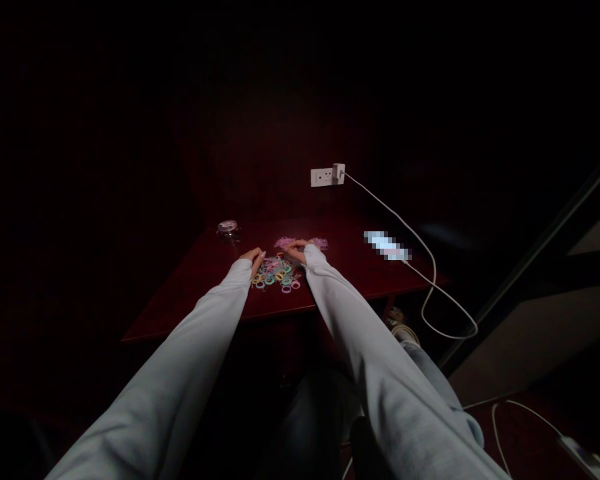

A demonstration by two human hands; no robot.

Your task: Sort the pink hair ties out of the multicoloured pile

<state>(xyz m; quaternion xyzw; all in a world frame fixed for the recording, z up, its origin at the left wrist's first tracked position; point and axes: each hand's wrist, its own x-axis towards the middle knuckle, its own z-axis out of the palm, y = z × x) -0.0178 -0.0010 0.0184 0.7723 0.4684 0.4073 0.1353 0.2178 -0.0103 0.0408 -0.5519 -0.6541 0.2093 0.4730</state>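
Observation:
A pile of small colourful rings (279,272), in green, yellow, pink and purple, lies on the dark red table (180,293). My left hand (255,257) is at the pile's left edge, its fingers curled together; whatever they hold is too small to make out. At the upper right of the pile is my right hand (296,251), fingers bent inward and pressed together, their contents also unclear. Just behind my right hand lie pink-purple strands or small pieces (284,243), partly covered by it.
A round clear container with a lid (227,227) stands at the table's back left. On the right, a lit, blurred-out device (387,245) is joined by a white cable (405,223) to a wall socket (323,177).

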